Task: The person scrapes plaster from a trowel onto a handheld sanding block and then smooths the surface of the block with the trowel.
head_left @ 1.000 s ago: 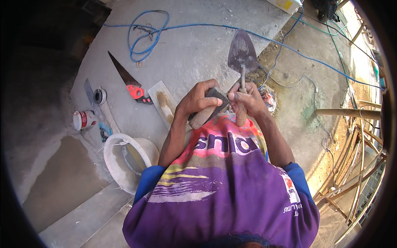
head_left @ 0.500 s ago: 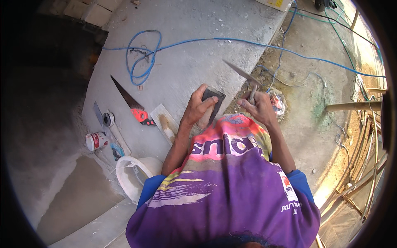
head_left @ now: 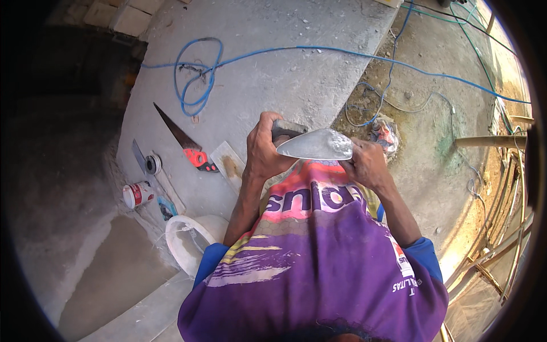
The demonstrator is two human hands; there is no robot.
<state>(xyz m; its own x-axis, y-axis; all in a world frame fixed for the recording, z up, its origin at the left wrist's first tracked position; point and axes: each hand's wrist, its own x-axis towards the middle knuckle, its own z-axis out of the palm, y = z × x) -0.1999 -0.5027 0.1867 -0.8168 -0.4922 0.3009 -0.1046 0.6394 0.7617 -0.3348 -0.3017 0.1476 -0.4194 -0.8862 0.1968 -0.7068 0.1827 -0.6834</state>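
Note:
My left hand (head_left: 264,149) is closed round a dark grey flat block (head_left: 290,127), whose exact kind I cannot make out. Its lower part is covered by the blade in front of it. With my right hand (head_left: 367,164) I grip a pointing trowel (head_left: 319,146), the handle hidden in my fist. The trowel's pale, leaf-shaped blade lies level with its flat face up, its tip pointing left and close to my left fingers. Beside my left forearm, a rectangular plastering float (head_left: 229,166) rests on the concrete.
To the left lie a handsaw (head_left: 181,138) with a red handle, a roll of wire or tape (head_left: 152,164), a red and white tub (head_left: 138,194) and a white bucket (head_left: 188,239). A blue hose (head_left: 273,51) crosses the slab. Bamboo poles (head_left: 493,141) stand at right.
The trowel has swung down and left, turning its flat face up, and now overlaps the block. My left hand has tilted the block flatter.

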